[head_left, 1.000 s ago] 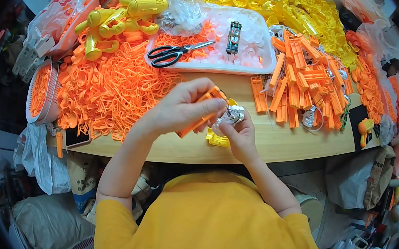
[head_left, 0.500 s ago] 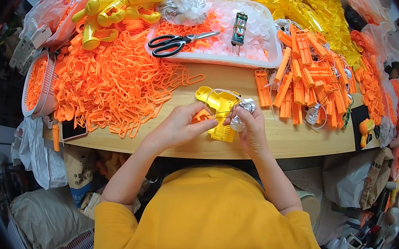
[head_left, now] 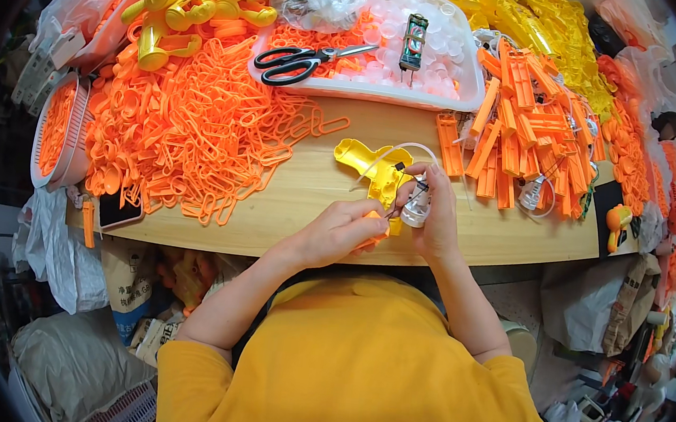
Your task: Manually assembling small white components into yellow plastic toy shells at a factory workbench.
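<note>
In front of me a yellow, toy-gun-shaped shell half [head_left: 353, 155] lies with its hollow side up. Over its near end, my left hand [head_left: 326, 236] is closed on an orange battery box [head_left: 375, 222], mostly hidden by the fingers. My right hand [head_left: 441, 225] pinches a clear and silvery rounded part [head_left: 415, 211], just right of the shell. Dark thin wires run between the two hands. From the right fingers a thin clear tube [head_left: 404, 146] arches left over the shell.
Orange chain links [head_left: 199, 132] heap at the left, orange battery boxes [head_left: 516, 139] at the right. Behind stands a white tray [head_left: 349, 92] with translucent caps, black-handled scissors [head_left: 303, 63] and a small wired battery pack [head_left: 413, 43]. A phone [head_left: 120, 211] lies near the front edge.
My left hand has moved right and nearer with the orange battery box. The clear part has turned in my right fingers, and the tube now arches higher. More of the shell shows.
</note>
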The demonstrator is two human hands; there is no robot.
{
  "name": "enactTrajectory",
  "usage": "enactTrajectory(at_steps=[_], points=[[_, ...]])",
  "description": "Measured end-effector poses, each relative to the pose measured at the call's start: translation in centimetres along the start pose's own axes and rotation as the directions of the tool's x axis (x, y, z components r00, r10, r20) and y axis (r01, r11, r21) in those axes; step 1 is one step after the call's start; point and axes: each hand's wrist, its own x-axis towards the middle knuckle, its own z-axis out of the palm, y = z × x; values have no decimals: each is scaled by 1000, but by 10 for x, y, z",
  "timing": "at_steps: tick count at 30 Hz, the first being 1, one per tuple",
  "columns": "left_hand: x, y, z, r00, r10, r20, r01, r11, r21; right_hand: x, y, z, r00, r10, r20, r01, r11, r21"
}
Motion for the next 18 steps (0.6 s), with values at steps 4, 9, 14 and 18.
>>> enactTrajectory(at_steps=[4, 9, 14, 18], points=[[-1, 0, -3, 998, -46, 41, 51, 991, -124, -5, -7, 6, 998, 68, -2, -67, 993, 97], [2, 10, -9, 990, -121, 74, 130, 983, -130, -1, -4, -8, 994, 106, 41, -112, 978, 177], [6, 11, -18, 961, 275, -11, -225, 806, 548, -3, -3, -11, 978, 141, 151, -175, 955, 238], [17, 11, -10, 761, 641, -102, -370, 558, 743, -5, -4, -5, 970, 174, 168, -206, 958, 201]])
